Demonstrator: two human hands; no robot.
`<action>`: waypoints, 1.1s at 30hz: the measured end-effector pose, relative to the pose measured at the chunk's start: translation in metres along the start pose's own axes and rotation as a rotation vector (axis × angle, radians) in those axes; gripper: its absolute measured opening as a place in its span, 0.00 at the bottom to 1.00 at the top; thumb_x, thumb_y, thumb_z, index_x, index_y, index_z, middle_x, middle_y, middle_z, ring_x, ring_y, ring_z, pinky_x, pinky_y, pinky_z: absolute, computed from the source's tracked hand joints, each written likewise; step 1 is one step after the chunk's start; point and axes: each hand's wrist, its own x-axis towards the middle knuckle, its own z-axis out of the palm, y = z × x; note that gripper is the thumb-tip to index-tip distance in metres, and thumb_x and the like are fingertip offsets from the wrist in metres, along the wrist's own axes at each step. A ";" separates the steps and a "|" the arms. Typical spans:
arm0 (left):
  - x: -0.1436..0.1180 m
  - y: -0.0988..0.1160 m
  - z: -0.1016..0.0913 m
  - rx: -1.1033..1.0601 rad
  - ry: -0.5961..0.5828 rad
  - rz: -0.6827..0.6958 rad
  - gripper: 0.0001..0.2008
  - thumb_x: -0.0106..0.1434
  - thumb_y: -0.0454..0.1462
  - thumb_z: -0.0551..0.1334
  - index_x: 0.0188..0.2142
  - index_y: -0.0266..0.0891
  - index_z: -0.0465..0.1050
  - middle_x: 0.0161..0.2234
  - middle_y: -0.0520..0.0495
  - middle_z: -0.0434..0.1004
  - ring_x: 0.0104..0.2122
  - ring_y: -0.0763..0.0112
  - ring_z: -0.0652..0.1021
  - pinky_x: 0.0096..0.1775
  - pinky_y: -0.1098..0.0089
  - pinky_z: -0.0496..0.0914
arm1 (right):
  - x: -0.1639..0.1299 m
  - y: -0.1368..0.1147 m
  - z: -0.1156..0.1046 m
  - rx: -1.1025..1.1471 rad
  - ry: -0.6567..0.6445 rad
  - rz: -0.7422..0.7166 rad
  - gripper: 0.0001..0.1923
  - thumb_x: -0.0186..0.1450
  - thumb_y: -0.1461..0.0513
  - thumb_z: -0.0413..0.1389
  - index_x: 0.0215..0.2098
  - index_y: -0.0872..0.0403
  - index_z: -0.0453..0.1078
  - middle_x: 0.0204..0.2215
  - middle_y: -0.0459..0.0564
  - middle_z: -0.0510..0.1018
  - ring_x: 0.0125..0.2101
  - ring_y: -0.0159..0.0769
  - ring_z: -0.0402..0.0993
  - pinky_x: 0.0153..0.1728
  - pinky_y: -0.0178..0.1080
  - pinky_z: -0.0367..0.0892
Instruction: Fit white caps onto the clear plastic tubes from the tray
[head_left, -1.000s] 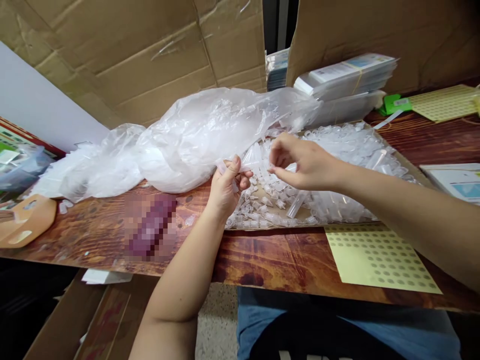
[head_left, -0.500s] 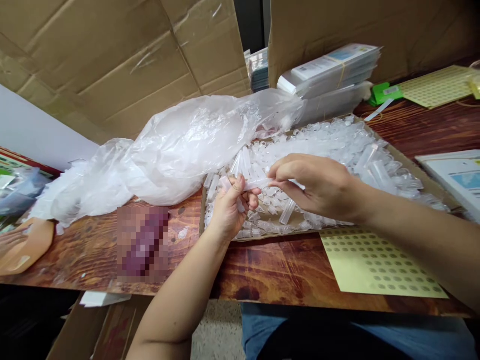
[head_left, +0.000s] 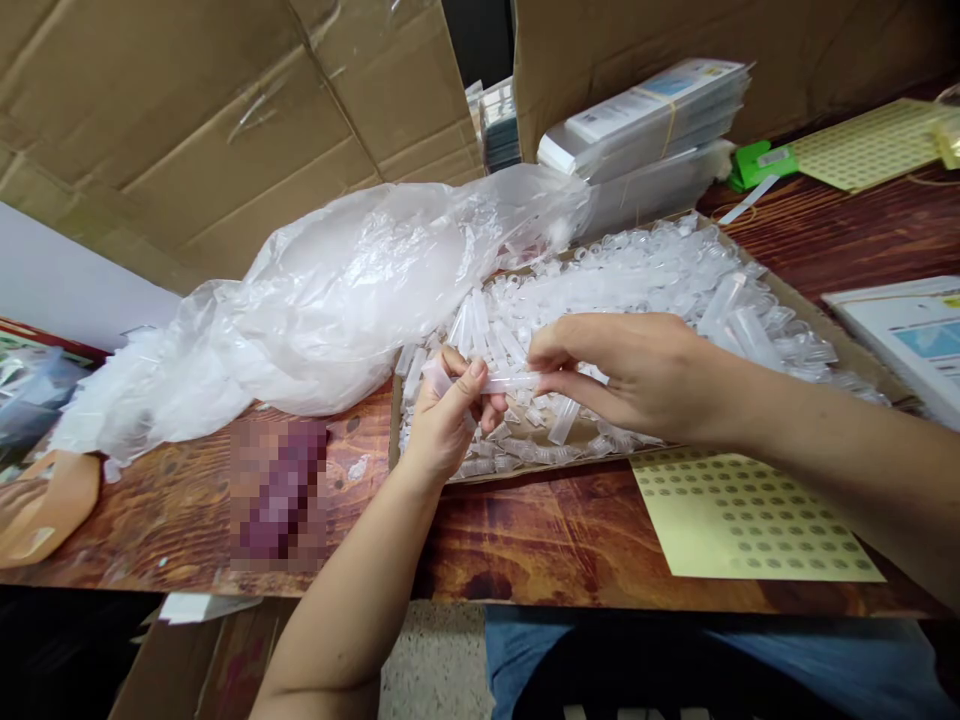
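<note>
My head bore the camera, it looked forward and down, my left hand (head_left: 448, 412) and right hand (head_left: 619, 372) sat close in mid-view, table (head_left: 540, 535) spread beneath, cardboard (head_left: 165, 110) rose beyond, lap (head_left: 508, 650) showed at the bottom edge.

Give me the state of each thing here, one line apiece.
Left hand, closed grip on the translucent plastic tube
Right hand, pinching the tube's other end
Translucent plastic tube, held between both hands
Cardboard tray, heaped with loose plastic parts
Plastic bag, crumpled
Stack of printed cards, banded
Nearer yellow sticker sheet, flat, partly bare
Purple item, pixelated, state unclear
</note>
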 end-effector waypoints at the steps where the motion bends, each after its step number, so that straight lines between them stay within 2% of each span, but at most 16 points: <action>1: 0.000 0.000 0.000 0.004 0.000 -0.001 0.32 0.54 0.52 0.77 0.30 0.42 0.55 0.21 0.56 0.76 0.14 0.78 0.69 0.21 0.76 0.61 | 0.002 0.002 -0.003 -0.015 -0.057 0.048 0.08 0.75 0.63 0.52 0.47 0.54 0.73 0.38 0.53 0.81 0.37 0.39 0.76 0.39 0.38 0.67; 3: -0.001 0.001 0.001 0.014 -0.005 0.003 0.32 0.54 0.52 0.77 0.30 0.42 0.55 0.21 0.56 0.76 0.14 0.78 0.70 0.21 0.76 0.61 | 0.004 0.006 -0.008 -0.078 -0.203 0.098 0.08 0.75 0.61 0.53 0.41 0.54 0.74 0.36 0.52 0.80 0.35 0.39 0.75 0.39 0.39 0.65; 6: -0.005 0.001 0.004 0.031 -0.011 0.040 0.31 0.56 0.53 0.76 0.30 0.42 0.55 0.21 0.56 0.77 0.15 0.77 0.71 0.21 0.75 0.62 | 0.004 0.006 -0.009 -0.196 -0.343 0.036 0.12 0.75 0.63 0.53 0.33 0.54 0.72 0.28 0.50 0.75 0.27 0.36 0.68 0.32 0.38 0.59; 11: -0.013 0.005 0.009 0.094 0.066 0.179 0.28 0.59 0.52 0.75 0.31 0.43 0.57 0.22 0.56 0.77 0.15 0.76 0.71 0.21 0.73 0.61 | 0.004 -0.009 -0.008 -0.381 -0.324 -0.074 0.13 0.69 0.72 0.48 0.33 0.55 0.71 0.25 0.50 0.70 0.25 0.37 0.62 0.30 0.40 0.55; 17: -0.015 0.001 0.013 0.186 0.063 0.279 0.25 0.62 0.52 0.74 0.31 0.43 0.59 0.23 0.53 0.80 0.17 0.75 0.73 0.24 0.71 0.64 | 0.005 -0.018 -0.003 -0.521 -0.393 -0.053 0.17 0.65 0.75 0.44 0.34 0.55 0.73 0.27 0.56 0.75 0.27 0.42 0.68 0.30 0.43 0.56; 21: -0.015 -0.002 0.014 0.227 0.078 0.272 0.23 0.63 0.51 0.73 0.31 0.42 0.61 0.24 0.53 0.79 0.17 0.76 0.72 0.24 0.71 0.64 | 0.006 -0.019 0.000 -0.544 -0.449 -0.030 0.17 0.66 0.75 0.44 0.35 0.56 0.74 0.28 0.58 0.77 0.27 0.42 0.70 0.30 0.43 0.56; 29: -0.016 -0.019 0.010 0.262 0.082 0.257 0.19 0.65 0.49 0.72 0.34 0.42 0.66 0.24 0.52 0.78 0.18 0.74 0.73 0.23 0.71 0.64 | 0.005 -0.015 0.006 -0.505 -0.544 -0.003 0.14 0.65 0.75 0.48 0.32 0.56 0.72 0.27 0.54 0.76 0.27 0.39 0.70 0.29 0.40 0.53; 33: -0.012 -0.012 0.006 0.203 0.142 0.202 0.20 0.61 0.45 0.75 0.32 0.42 0.65 0.23 0.53 0.77 0.18 0.74 0.73 0.22 0.72 0.63 | 0.008 -0.008 0.015 -0.349 -0.491 0.144 0.10 0.72 0.68 0.50 0.35 0.55 0.71 0.30 0.54 0.77 0.30 0.40 0.72 0.32 0.39 0.58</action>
